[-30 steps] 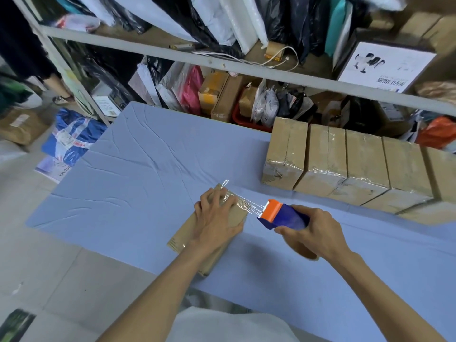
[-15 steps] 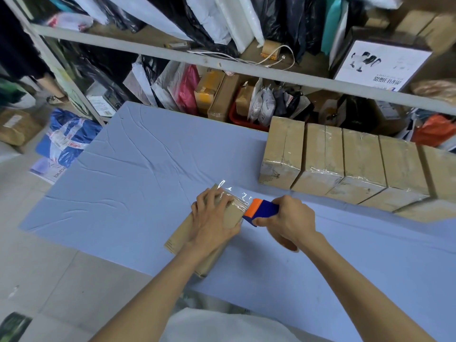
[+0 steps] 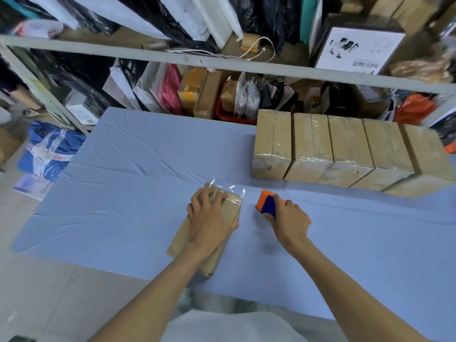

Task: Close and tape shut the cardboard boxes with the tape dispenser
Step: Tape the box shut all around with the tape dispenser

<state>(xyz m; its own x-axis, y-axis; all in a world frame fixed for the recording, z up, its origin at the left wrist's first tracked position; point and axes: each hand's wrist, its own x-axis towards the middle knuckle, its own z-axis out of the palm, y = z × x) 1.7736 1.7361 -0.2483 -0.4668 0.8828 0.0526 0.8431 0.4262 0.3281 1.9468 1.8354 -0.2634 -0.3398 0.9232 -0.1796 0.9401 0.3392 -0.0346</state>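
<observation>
We find the cardboard box (image 3: 230, 211) on the blue-clothed table (image 3: 135, 193), with the left hand (image 3: 209, 218) pressing flat on it, fingers straight. Just right of the box, the right hand (image 3: 288, 220) grips the tape dispenser (image 3: 266, 203). Beyond the box stand taped boxes (image 3: 345, 154) and cluttered shelving (image 3: 222, 62). The dispenser, earlier touching the box, is now apart. The box's long axis runs away from us, taped end farthest.

Blue-clothed table (image 3: 123, 193) with flat box (image 3: 181, 241), taped-box row (image 3: 345, 149).

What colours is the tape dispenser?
The tape dispenser is orange and dark blue, seen in head view.
</observation>
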